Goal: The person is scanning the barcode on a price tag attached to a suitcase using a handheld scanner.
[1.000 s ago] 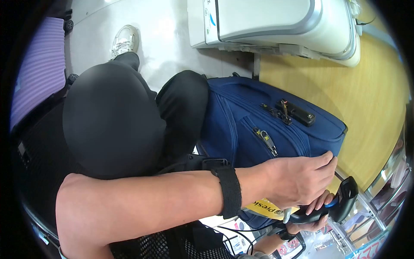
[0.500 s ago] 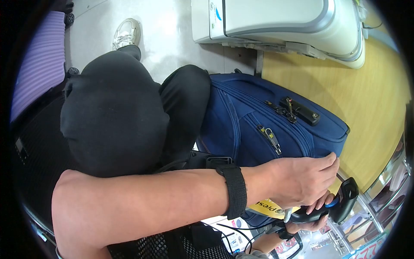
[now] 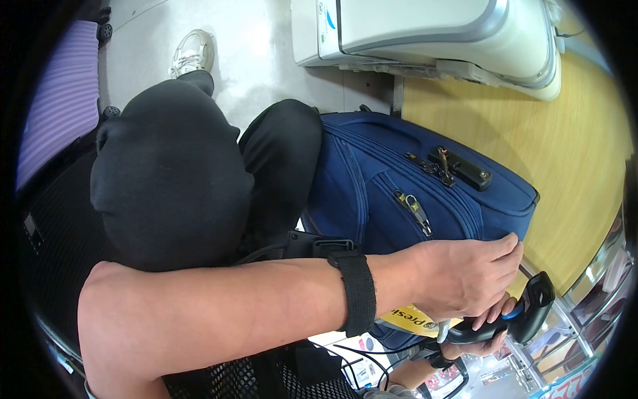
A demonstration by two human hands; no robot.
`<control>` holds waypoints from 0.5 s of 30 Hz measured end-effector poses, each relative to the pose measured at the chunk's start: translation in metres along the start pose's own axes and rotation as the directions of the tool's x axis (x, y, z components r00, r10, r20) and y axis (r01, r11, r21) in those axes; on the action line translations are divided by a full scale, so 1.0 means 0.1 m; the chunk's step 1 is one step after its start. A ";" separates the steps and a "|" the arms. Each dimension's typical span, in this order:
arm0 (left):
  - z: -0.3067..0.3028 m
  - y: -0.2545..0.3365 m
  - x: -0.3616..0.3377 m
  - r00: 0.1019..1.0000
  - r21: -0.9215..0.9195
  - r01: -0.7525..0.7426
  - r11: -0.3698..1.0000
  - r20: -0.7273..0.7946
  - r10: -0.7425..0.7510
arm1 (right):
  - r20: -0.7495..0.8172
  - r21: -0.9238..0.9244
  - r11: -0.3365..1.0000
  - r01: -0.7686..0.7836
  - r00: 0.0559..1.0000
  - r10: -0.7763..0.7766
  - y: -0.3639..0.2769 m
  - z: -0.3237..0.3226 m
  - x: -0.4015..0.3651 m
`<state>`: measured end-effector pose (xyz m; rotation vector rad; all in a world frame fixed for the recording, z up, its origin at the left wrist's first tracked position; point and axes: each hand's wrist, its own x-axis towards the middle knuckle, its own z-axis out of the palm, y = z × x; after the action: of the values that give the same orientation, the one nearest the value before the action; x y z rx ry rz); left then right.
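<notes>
My left hand [image 3: 468, 276] reaches across from the left, fingers curled and closed over a yellow tag [image 3: 409, 320] with the printed letters "Presi". Its fingertips lie beside the lower right end of a dark blue fabric suitcase [image 3: 379, 213], and the back of the hand hides most of the tag. Below it, my right hand [image 3: 488, 329] is wrapped round the handle of a black barcode scanner [image 3: 535, 306] with a blue trigger. The scanner's head points up and right. Zip pulls [image 3: 412, 211] and a black lock [image 3: 462, 167] show on the suitcase.
A wooden tabletop [image 3: 505, 133] lies beyond the suitcase, bearing a large cream machine [image 3: 425, 26]. A purple ribbed suitcase [image 3: 60, 100] stands at far left. Black cables [image 3: 372, 352] run near my right forearm. Metal racks [image 3: 565, 332] border the lower right.
The view shifts very slightly. Both hands stay almost where they were, the left on the yellow tag and the right round the barcode scanner.
</notes>
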<state>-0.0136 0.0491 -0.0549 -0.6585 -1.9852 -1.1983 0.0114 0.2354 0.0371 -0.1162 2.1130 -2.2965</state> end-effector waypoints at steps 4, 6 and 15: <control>0.01 0.00 0.00 1.000 0.008 0.005 1.000 -0.007 -0.005 | 0.023 0.009 1.000 0.005 1.000 -0.005 0.00 -0.02 0.00; 0.02 0.00 0.00 1.000 0.013 0.005 1.000 -0.011 -0.005 | -0.016 0.005 1.000 0.024 1.000 -0.024 0.00 0.00 0.00; 0.02 0.00 0.00 1.000 -0.013 0.008 1.000 -0.022 -0.009 | 0.012 -0.016 1.000 0.009 1.000 -0.009 -0.01 -0.03 0.00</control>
<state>-0.0142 0.0510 -0.0553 -0.6408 -1.9651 -1.2193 0.0116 0.2382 0.0377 -0.1394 2.1300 -2.2781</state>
